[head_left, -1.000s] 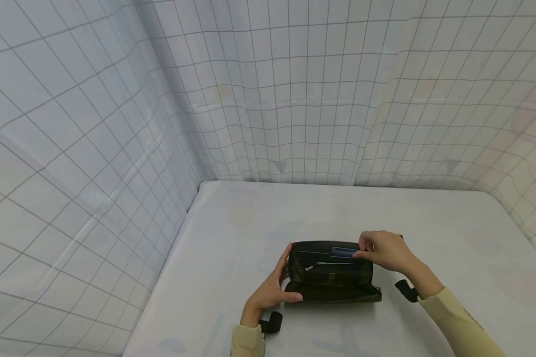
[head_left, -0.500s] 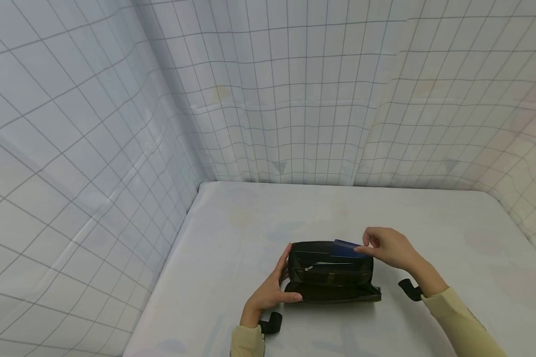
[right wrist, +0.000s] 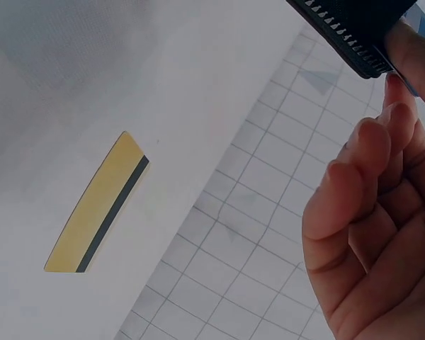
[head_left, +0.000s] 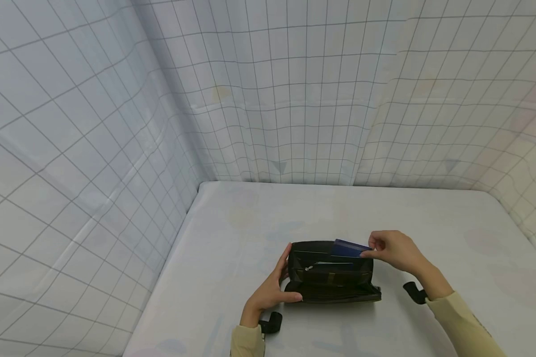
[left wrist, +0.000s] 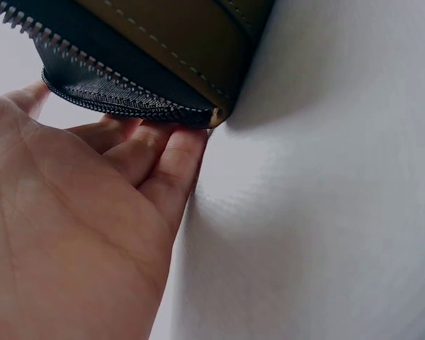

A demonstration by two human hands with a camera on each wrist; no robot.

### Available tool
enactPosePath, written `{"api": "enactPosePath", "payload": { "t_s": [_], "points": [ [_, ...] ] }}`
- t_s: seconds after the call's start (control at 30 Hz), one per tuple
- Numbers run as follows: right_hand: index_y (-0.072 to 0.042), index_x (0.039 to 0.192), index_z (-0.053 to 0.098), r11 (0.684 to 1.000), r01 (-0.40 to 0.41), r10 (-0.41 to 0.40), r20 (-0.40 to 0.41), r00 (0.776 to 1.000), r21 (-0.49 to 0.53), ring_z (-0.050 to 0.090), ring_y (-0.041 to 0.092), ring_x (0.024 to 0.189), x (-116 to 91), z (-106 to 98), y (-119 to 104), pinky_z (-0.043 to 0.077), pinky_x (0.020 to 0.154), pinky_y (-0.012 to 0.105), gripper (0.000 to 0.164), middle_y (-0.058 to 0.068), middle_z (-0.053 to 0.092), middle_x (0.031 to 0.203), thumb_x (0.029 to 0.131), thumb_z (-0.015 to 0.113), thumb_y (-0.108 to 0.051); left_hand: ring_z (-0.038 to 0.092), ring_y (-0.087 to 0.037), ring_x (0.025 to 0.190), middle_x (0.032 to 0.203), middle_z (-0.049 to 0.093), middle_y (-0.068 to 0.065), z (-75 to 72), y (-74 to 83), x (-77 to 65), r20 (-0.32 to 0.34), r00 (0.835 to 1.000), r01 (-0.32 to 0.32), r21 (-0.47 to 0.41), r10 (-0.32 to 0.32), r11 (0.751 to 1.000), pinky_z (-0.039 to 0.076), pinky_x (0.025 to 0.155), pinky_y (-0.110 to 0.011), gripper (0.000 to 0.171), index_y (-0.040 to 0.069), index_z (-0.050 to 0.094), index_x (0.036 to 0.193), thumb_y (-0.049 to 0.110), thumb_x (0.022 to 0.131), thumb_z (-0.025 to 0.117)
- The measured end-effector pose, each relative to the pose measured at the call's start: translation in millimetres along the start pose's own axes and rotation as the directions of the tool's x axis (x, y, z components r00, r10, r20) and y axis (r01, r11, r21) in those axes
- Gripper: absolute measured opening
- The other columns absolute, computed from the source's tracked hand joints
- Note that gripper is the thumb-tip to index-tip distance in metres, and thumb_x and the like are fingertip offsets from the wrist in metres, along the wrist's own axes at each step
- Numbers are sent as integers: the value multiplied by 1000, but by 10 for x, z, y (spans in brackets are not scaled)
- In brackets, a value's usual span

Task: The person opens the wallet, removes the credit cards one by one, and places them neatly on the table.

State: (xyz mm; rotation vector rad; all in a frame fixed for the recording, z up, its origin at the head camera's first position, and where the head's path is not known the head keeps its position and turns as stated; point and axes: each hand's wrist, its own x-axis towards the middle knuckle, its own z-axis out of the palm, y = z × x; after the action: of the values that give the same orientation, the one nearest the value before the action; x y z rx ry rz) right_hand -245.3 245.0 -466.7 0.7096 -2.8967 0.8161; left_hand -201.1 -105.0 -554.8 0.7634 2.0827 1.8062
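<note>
A dark zip-around wallet [head_left: 332, 278] lies unzipped and spread on the white table. My left hand [head_left: 268, 292] holds its left end, the thumb along the front edge and the fingers behind. In the left wrist view, fingertips touch the zipped corner of the brown leather wallet [left wrist: 163, 35]. A blue card [head_left: 347, 249] sticks up at a tilt from a slot in the wallet's back half. My right hand [head_left: 395, 252] pinches that card's right end between thumb and finger. The right wrist view shows only a sliver of the blue card [right wrist: 419, 20] beside the thumb.
A yellow card with a dark stripe [right wrist: 95, 209] lies on the table near my right hand, seen only in the right wrist view. A zipper pull [head_left: 309, 268] hangs inside the wallet. White grid-patterned curtains [head_left: 277, 99] enclose the table at the back and sides.
The blue card has come partly up out of its slot and shifted right, tilting. My right hand has moved slightly right with it. The left hand and wallet have stayed put.
</note>
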Motion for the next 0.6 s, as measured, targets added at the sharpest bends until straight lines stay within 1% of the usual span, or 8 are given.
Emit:
{"api": "enactPosePath", "payload": {
  "t_s": [0.17,0.23,0.33,0.4,0.43,0.47,0.53,0.6],
  "points": [
    [-23,70,53,1000,5,-6,-31,1000,-21,39,7,54,-7,1,8,32,51,27,30,-12,41,60,79,76,-40,27,-22,137,156,11,-1,3,-11,3,4,1000,-14,-4,14,1000,26,108,-44,113,27,-6,154,42,78,77],
    [-22,70,55,1000,-2,1,-42,999,-15,40,8,55,-16,1,11,33,52,27,29,-12,42,60,80,75,-40,26,-22,137,156,11,-1,4,-7,2,2,1000,-11,-6,11,1000,26,108,-43,113,28,-5,154,42,78,78],
    [-21,71,59,999,-25,26,-59,998,23,43,9,59,-45,0,16,36,54,29,26,-11,48,64,81,75,-40,25,-22,138,157,10,0,4,0,0,1,1000,-6,-7,6,1000,26,108,-42,113,29,-5,154,42,78,78],
    [-21,71,60,998,-41,44,-69,997,46,45,9,60,-67,6,24,37,55,29,26,-10,52,67,81,74,-40,24,-23,138,157,10,-2,1,1,-2,4,1000,-9,-4,9,1000,26,108,-43,113,28,-5,154,41,78,78],
    [-21,71,61,997,-44,49,-78,996,62,47,9,61,-77,11,29,37,55,29,25,-8,57,71,81,74,-39,25,-23,138,157,11,-2,1,1,-1,3,1000,-8,-4,8,1000,26,108,-43,113,28,-5,154,41,78,78],
    [-21,70,60,996,-44,51,-91,995,72,48,9,62,-84,17,36,37,54,29,26,-7,60,75,81,75,-38,25,-23,137,156,12,-3,0,0,-1,3,1000,-9,-5,9,1000,26,108,-43,113,28,-5,154,41,78,78],
    [-21,67,57,996,-38,48,-115,992,83,48,9,60,-95,31,48,35,52,28,27,-6,62,77,82,75,-35,27,-24,136,156,14,-4,-2,3,0,2,1000,-7,-8,7,1000,26,108,-44,113,30,-5,154,41,78,78],
    [-20,66,58,996,-30,43,-140,989,90,47,8,59,-105,45,62,34,50,27,26,-6,62,76,81,76,-32,27,-22,136,156,15,-2,-3,7,1,-2,1000,0,-14,0,1000,26,108,-44,112,34,-4,153,41,77,79]
  ]
}}
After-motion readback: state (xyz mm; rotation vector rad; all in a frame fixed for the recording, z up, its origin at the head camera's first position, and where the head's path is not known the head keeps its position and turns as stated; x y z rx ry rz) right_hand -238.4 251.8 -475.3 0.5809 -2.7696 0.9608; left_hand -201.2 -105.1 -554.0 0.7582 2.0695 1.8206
